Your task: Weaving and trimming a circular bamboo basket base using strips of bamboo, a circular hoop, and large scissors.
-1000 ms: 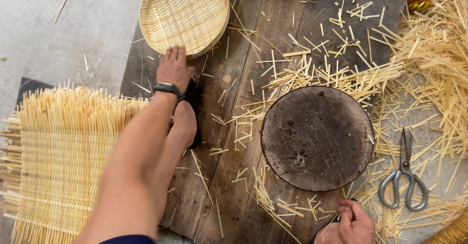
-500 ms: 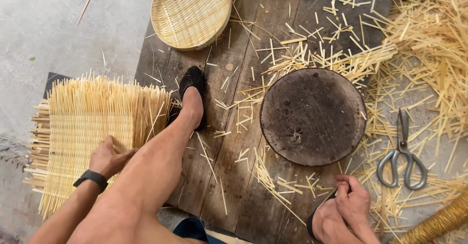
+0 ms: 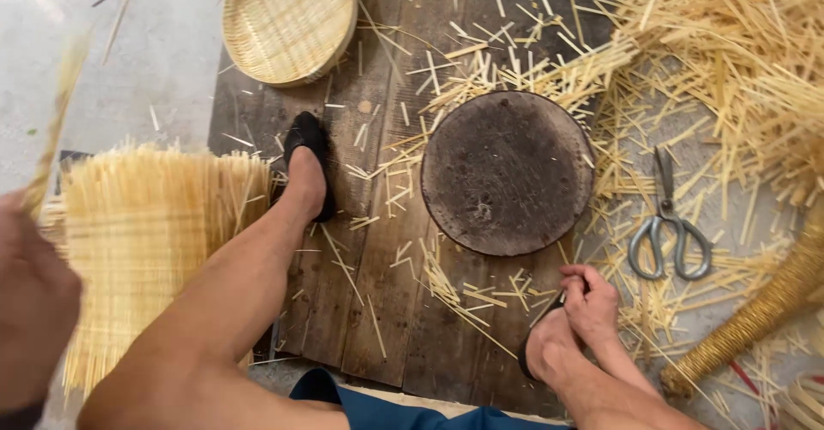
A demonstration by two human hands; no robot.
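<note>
The left hand (image 3: 34, 310) is showing blurred at the near left edge of the view, so I cannot tell how far its fingers are parted; a pale bamboo strip (image 3: 56, 125) is rising from it toward the top left, and the hand appears to be holding it, though the blur is hiding the grip itself. Just to the right of this hand a woven bamboo mat (image 3: 146, 241) with loose, unfinished strip ends is lying on the floor.

The right hand (image 3: 590, 297) is resting at the lower right with its fingers curled together over the toe of a dark slipper (image 3: 539, 331) on the right foot. Just above this hand a round dark wooden block (image 3: 506, 172) is sitting on the wooden boards (image 3: 386, 310), with short bamboo offcuts (image 3: 455, 288) scattered between the two. To the right of the hand a pair of scissors (image 3: 669, 233) is lying with blades closed among the loose bamboo strips (image 3: 738, 61) piled toward the upper right. Lower right of the hand a tapering coiled straw piece (image 3: 755, 314) is lying at a slant.

The left leg is stretching out between the two hands, its foot in a black slipper (image 3: 309, 160) pressing on the boards beside the mat's edge. Beyond that foot a shallow round woven bamboo tray (image 3: 287, 18) is sitting, holding nothing that I can see.
</note>
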